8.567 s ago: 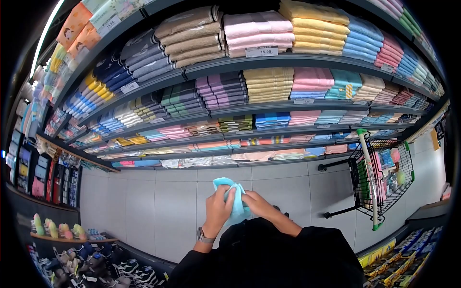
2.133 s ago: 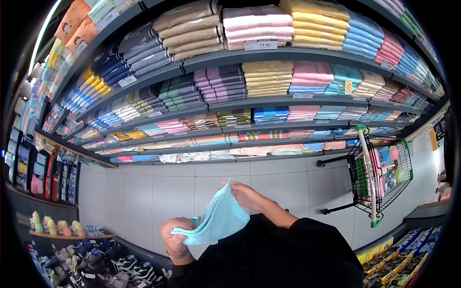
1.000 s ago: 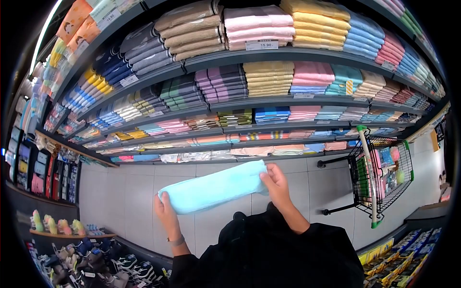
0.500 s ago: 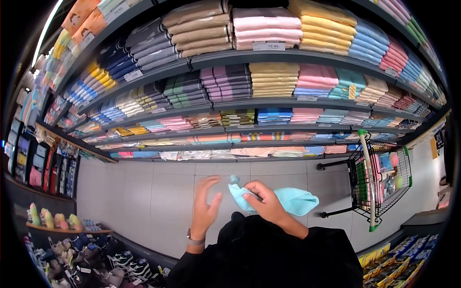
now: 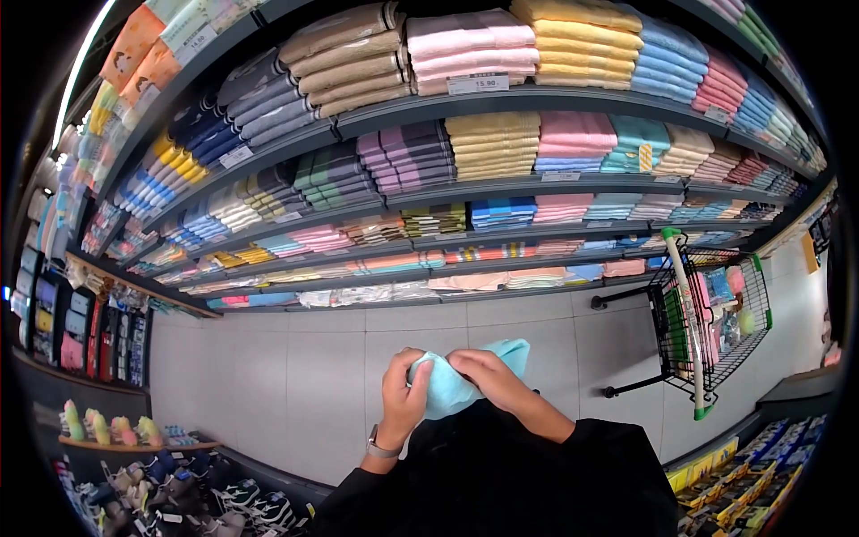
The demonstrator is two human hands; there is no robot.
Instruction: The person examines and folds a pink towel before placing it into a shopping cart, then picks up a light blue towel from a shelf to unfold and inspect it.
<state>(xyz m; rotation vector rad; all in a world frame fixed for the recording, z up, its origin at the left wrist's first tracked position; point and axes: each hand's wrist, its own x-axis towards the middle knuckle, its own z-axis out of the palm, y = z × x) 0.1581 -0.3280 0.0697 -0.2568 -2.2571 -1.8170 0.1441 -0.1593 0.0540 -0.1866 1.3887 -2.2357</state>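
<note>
A light blue towel (image 5: 452, 387) is bunched in front of my chest, held by both hands. My left hand (image 5: 403, 392) grips its left side, a watch on that wrist. My right hand (image 5: 488, 378) lies over the top of the folded cloth, fingers curled on it. A corner of the towel sticks up at the right, behind my right hand.
Long shelves (image 5: 501, 100) of folded towels in many colours rise in front of me. A black shopping cart (image 5: 711, 322) with goods stands at the right. Shoes (image 5: 197, 501) and small items fill low racks at the left. Grey floor tiles lie below.
The towel was stretched out between both hands, then hung from my right hand alone. Now my left hand has come back onto it and the towel is gathered into a compact bundle.
</note>
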